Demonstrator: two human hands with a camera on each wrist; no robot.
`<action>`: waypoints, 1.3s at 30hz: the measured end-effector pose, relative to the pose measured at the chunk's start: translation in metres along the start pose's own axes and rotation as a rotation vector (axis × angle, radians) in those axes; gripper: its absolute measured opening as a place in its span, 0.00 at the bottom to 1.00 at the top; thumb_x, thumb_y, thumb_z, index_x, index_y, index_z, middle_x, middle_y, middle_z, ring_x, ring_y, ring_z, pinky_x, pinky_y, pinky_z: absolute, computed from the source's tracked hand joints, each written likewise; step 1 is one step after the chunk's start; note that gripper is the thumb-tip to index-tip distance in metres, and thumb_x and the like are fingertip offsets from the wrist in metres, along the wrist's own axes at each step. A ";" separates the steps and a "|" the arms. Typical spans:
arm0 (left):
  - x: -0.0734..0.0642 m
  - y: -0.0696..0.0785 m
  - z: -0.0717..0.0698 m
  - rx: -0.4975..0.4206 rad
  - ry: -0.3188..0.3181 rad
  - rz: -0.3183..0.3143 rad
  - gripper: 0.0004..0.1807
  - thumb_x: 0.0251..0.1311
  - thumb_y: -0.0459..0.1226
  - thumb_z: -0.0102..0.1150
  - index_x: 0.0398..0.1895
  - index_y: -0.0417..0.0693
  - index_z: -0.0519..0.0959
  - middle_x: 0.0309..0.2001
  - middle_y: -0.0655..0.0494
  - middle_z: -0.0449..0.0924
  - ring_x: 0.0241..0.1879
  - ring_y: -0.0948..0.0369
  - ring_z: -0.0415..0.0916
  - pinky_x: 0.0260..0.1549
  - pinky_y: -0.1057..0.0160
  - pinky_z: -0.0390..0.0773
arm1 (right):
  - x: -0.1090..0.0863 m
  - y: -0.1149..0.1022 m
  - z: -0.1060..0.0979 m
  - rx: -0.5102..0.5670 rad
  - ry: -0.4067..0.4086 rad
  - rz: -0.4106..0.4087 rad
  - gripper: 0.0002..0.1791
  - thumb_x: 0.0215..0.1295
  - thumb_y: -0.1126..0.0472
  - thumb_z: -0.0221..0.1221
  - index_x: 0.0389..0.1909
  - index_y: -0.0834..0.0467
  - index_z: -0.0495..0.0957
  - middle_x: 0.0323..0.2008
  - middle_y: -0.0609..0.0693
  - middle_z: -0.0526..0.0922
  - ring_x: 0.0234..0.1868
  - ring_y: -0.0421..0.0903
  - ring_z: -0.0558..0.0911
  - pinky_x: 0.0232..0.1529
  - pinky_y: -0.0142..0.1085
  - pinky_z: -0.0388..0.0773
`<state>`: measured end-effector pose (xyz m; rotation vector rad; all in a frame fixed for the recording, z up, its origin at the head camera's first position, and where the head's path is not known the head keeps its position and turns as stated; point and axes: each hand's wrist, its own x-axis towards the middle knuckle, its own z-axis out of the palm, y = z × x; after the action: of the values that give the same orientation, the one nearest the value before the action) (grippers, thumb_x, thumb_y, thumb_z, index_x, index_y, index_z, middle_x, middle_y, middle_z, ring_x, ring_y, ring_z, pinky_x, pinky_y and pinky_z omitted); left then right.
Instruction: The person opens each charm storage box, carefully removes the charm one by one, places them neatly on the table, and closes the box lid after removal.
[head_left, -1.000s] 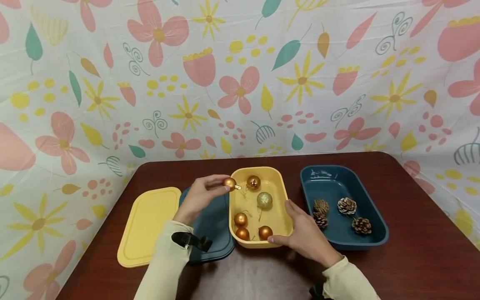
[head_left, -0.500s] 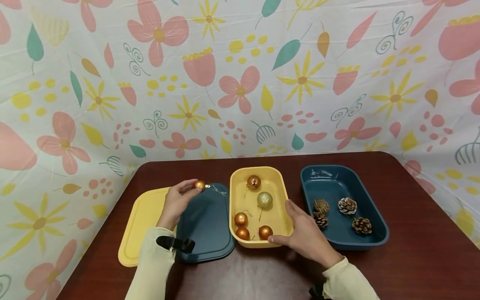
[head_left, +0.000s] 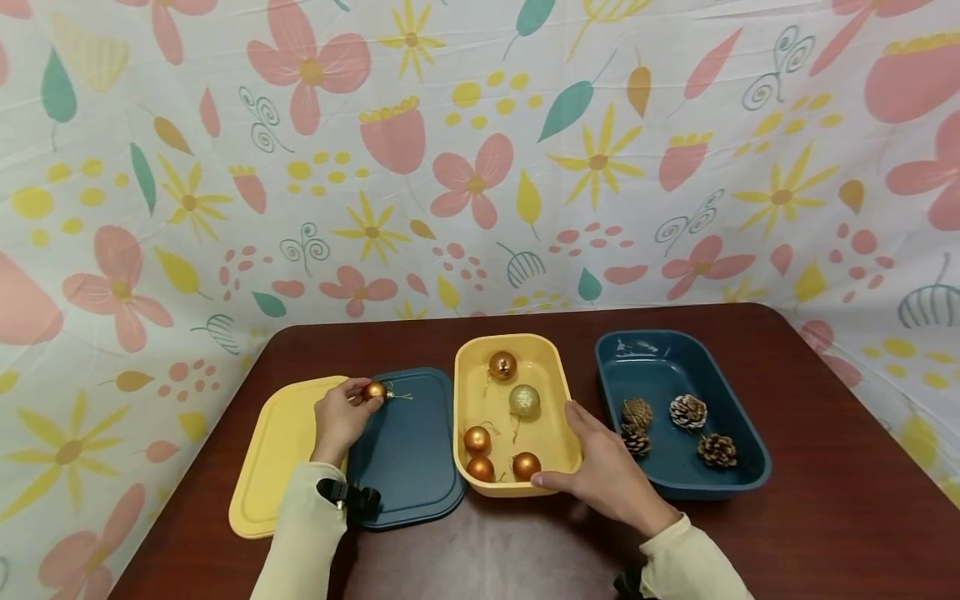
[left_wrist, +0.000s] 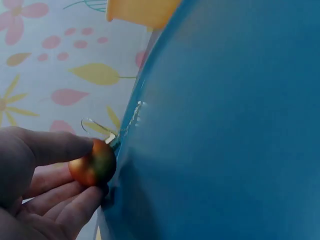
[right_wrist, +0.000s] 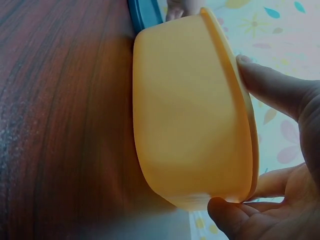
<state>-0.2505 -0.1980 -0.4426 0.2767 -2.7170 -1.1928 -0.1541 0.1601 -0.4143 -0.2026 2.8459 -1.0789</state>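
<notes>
Head view: left hand (head_left: 340, 423) pinches bauble (head_left: 373, 391), right hand (head_left: 613, 473) grips yellow tub (head_left: 550, 392). Being round, bauble may roll if released.

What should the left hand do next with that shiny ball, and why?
I'd probably have the left hand lower the copper-coloured bauble gently onto the blue lid and loosen its grip. It's pinching the bauble by the lid's far left corner, outside the yellow container where five other baubles lie. Going slowly seems wise, because round things might roll.
</notes>
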 end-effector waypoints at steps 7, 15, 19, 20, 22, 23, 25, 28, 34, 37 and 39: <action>-0.001 0.005 0.002 0.065 0.023 0.008 0.22 0.63 0.36 0.65 0.59 0.37 0.79 0.57 0.35 0.82 0.55 0.44 0.81 0.55 0.47 0.82 | 0.000 0.001 0.001 -0.003 -0.003 0.009 0.66 0.46 0.36 0.75 0.77 0.67 0.53 0.78 0.66 0.54 0.76 0.66 0.61 0.70 0.60 0.67; -0.003 0.006 -0.001 0.080 0.046 0.019 0.24 0.64 0.36 0.65 0.61 0.35 0.77 0.58 0.35 0.81 0.58 0.44 0.81 0.57 0.47 0.81 | 0.000 0.001 0.001 0.001 0.003 0.004 0.66 0.46 0.36 0.75 0.77 0.67 0.53 0.78 0.66 0.54 0.76 0.66 0.61 0.70 0.59 0.68; -0.004 0.011 -0.003 0.076 0.062 0.025 0.25 0.64 0.36 0.65 0.63 0.34 0.75 0.60 0.35 0.80 0.59 0.43 0.80 0.57 0.47 0.81 | 0.000 0.001 0.001 -0.004 0.006 -0.001 0.66 0.46 0.36 0.75 0.77 0.67 0.52 0.78 0.66 0.54 0.75 0.66 0.62 0.69 0.59 0.69; -0.005 0.012 -0.004 0.072 0.066 0.023 0.26 0.64 0.37 0.65 0.63 0.34 0.75 0.60 0.35 0.80 0.60 0.43 0.80 0.57 0.47 0.81 | 0.000 0.001 0.001 -0.004 0.005 -0.002 0.66 0.46 0.36 0.75 0.77 0.67 0.52 0.78 0.66 0.54 0.75 0.66 0.62 0.69 0.59 0.69; -0.006 0.014 -0.005 0.059 0.067 0.021 0.27 0.64 0.37 0.65 0.64 0.34 0.75 0.61 0.35 0.79 0.61 0.43 0.79 0.58 0.47 0.80 | 0.000 0.001 0.001 -0.004 0.005 -0.003 0.66 0.47 0.36 0.74 0.77 0.67 0.52 0.78 0.66 0.54 0.75 0.66 0.62 0.69 0.59 0.69; -0.007 0.015 -0.005 0.051 0.064 0.020 0.27 0.64 0.37 0.64 0.64 0.34 0.74 0.62 0.35 0.78 0.61 0.43 0.79 0.58 0.47 0.80 | 0.000 0.001 0.001 -0.003 0.005 -0.002 0.66 0.47 0.35 0.74 0.77 0.67 0.52 0.78 0.66 0.54 0.75 0.66 0.62 0.69 0.59 0.69; -0.008 0.017 -0.006 0.029 0.056 0.011 0.28 0.65 0.38 0.63 0.65 0.34 0.73 0.63 0.35 0.77 0.63 0.43 0.77 0.59 0.47 0.79 | 0.000 0.001 0.001 -0.004 0.007 -0.003 0.66 0.47 0.35 0.74 0.77 0.67 0.52 0.78 0.67 0.54 0.76 0.66 0.62 0.69 0.59 0.68; -0.009 0.019 -0.007 -0.002 0.051 -0.006 0.29 0.66 0.39 0.62 0.67 0.35 0.72 0.65 0.35 0.75 0.64 0.43 0.76 0.60 0.47 0.79 | 0.000 0.001 0.001 -0.002 0.010 -0.002 0.66 0.46 0.36 0.75 0.77 0.67 0.52 0.78 0.67 0.54 0.76 0.66 0.62 0.69 0.59 0.68; -0.013 0.025 -0.008 -0.041 0.065 0.001 0.29 0.65 0.39 0.63 0.67 0.38 0.72 0.66 0.37 0.75 0.65 0.44 0.75 0.61 0.49 0.78 | 0.000 0.001 0.002 0.000 0.012 -0.009 0.66 0.47 0.35 0.74 0.77 0.67 0.52 0.78 0.67 0.54 0.76 0.66 0.62 0.70 0.59 0.68; -0.016 0.031 -0.008 -0.069 0.059 0.043 0.28 0.64 0.39 0.64 0.66 0.39 0.73 0.65 0.38 0.76 0.65 0.45 0.76 0.60 0.51 0.79 | 0.000 0.002 0.002 0.001 0.019 -0.016 0.66 0.47 0.37 0.75 0.77 0.68 0.53 0.78 0.67 0.55 0.75 0.67 0.62 0.69 0.59 0.69; -0.018 0.036 -0.008 -0.099 0.040 0.076 0.28 0.64 0.39 0.65 0.66 0.40 0.74 0.65 0.39 0.77 0.65 0.47 0.77 0.60 0.53 0.80 | -0.001 0.002 0.002 0.001 0.023 -0.020 0.65 0.47 0.38 0.75 0.77 0.68 0.53 0.77 0.67 0.55 0.75 0.67 0.63 0.69 0.59 0.69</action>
<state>-0.2353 -0.1752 -0.4119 0.1804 -2.6003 -1.2812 -0.1531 0.1601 -0.4169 -0.2200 2.8699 -1.0931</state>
